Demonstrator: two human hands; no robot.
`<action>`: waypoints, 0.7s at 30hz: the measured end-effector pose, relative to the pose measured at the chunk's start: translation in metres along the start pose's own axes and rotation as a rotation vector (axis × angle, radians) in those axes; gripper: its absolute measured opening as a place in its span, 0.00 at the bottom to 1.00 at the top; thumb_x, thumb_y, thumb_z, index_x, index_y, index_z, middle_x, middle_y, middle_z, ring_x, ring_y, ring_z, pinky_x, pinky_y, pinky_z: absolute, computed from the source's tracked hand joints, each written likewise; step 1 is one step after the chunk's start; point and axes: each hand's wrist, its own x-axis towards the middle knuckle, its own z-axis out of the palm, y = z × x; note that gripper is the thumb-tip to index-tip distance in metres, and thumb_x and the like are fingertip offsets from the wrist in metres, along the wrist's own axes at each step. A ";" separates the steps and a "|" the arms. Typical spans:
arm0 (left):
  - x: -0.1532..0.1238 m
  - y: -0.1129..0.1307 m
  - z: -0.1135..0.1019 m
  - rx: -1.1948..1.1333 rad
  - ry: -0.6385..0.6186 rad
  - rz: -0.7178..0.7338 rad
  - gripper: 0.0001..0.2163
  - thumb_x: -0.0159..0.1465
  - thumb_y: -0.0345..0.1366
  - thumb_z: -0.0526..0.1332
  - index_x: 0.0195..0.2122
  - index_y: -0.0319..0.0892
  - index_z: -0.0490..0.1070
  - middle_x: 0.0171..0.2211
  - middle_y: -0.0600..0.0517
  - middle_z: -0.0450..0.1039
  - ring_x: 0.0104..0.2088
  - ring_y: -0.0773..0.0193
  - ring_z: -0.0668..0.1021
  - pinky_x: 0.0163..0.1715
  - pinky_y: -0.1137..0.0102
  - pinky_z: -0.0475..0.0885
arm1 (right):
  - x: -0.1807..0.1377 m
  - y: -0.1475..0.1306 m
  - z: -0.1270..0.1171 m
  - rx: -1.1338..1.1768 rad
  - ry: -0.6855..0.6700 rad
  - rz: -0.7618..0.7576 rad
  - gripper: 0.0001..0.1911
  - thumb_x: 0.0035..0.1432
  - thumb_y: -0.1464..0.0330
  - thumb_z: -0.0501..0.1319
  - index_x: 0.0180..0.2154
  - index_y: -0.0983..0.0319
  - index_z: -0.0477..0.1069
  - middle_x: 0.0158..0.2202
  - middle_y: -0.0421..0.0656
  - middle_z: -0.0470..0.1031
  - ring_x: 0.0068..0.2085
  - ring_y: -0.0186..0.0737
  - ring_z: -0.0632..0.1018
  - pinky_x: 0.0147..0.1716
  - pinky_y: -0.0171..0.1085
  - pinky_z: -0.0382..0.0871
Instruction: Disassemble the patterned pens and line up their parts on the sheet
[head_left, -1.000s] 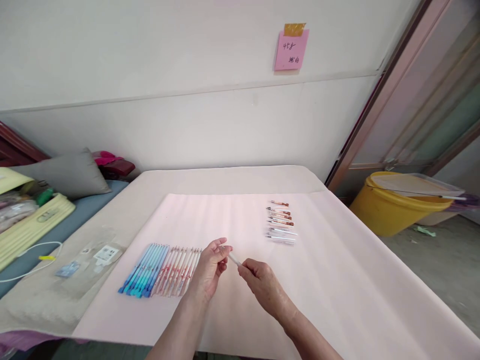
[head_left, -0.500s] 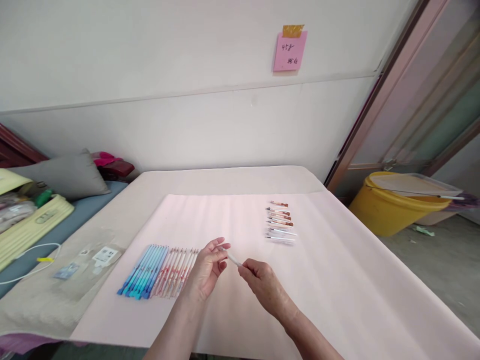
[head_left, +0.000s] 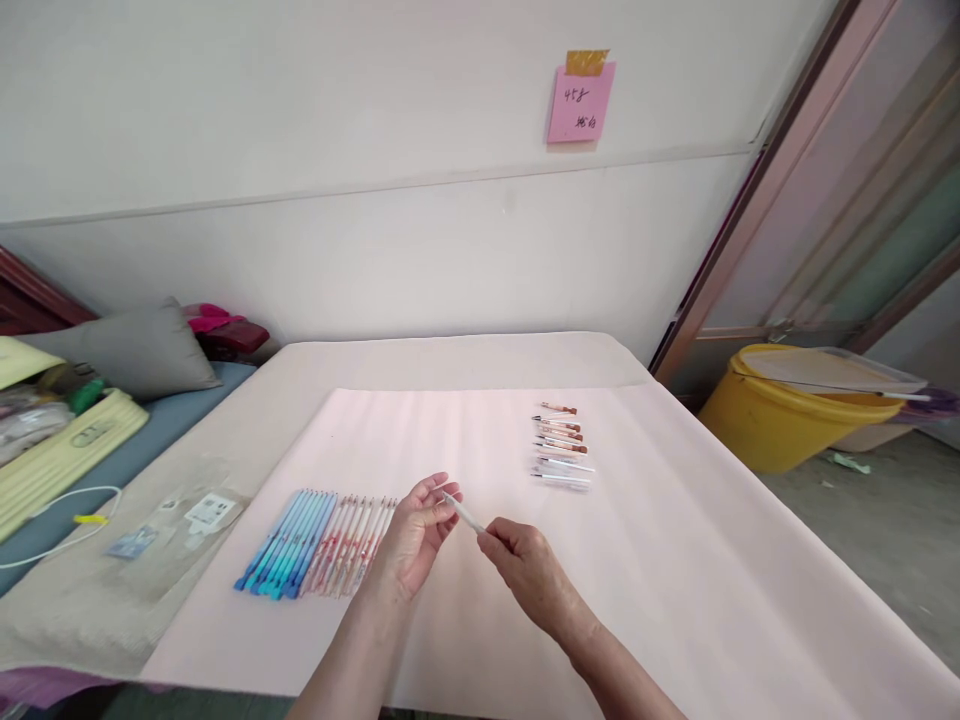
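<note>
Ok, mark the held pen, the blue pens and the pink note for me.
Held pen (head_left: 466,513): head view, middle of its pale visible length.
Blue pens (head_left: 289,541): head view, about mid-row.
Pink note (head_left: 581,107): head view, paper between its two written lines.

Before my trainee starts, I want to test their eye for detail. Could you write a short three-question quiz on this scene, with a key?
1. True or false: the blue pens lie left of the white pens with red markings.
2. The note on the wall is: A) green B) pink C) blue.
3. Which hand grips the near end of the held white pen?

Key: 1. True. 2. B. 3. The right hand.
</note>
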 end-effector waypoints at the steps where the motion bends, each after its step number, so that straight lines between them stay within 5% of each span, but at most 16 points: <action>1: 0.000 0.001 0.000 0.017 0.001 -0.002 0.19 0.50 0.24 0.66 0.43 0.40 0.69 0.44 0.46 0.70 0.31 0.73 0.74 0.28 0.80 0.71 | 0.000 0.000 0.000 -0.002 -0.002 -0.001 0.15 0.56 0.63 0.51 0.20 0.61 0.53 0.19 0.33 0.50 0.22 0.28 0.54 0.20 0.30 0.47; 4: -0.002 0.002 0.002 0.085 0.053 -0.008 0.17 0.52 0.30 0.67 0.43 0.40 0.69 0.43 0.46 0.71 0.22 0.78 0.69 0.18 0.82 0.65 | 0.000 -0.001 0.000 -0.006 -0.003 -0.014 0.16 0.56 0.63 0.52 0.20 0.61 0.52 0.19 0.33 0.49 0.22 0.28 0.54 0.20 0.30 0.47; 10: 0.001 -0.002 -0.002 -0.018 -0.012 -0.023 0.17 0.49 0.22 0.66 0.40 0.39 0.70 0.42 0.45 0.72 0.39 0.66 0.76 0.36 0.75 0.73 | 0.000 0.000 0.000 0.012 0.011 -0.009 0.16 0.56 0.63 0.52 0.20 0.61 0.52 0.19 0.33 0.50 0.22 0.28 0.54 0.19 0.30 0.47; 18: 0.003 0.000 -0.008 -0.018 0.057 -0.013 0.10 0.53 0.28 0.65 0.36 0.39 0.69 0.36 0.46 0.74 0.32 0.68 0.77 0.28 0.77 0.72 | -0.001 -0.006 -0.008 -0.065 -0.016 -0.015 0.12 0.56 0.65 0.49 0.35 0.60 0.69 0.19 0.35 0.63 0.22 0.31 0.64 0.23 0.31 0.55; 21: 0.005 0.005 -0.012 -0.051 0.115 0.010 0.08 0.52 0.26 0.64 0.33 0.39 0.68 0.33 0.48 0.74 0.31 0.68 0.77 0.27 0.77 0.72 | 0.001 -0.004 -0.016 -0.098 -0.001 0.002 0.09 0.53 0.67 0.50 0.31 0.59 0.69 0.22 0.36 0.65 0.21 0.30 0.62 0.22 0.31 0.54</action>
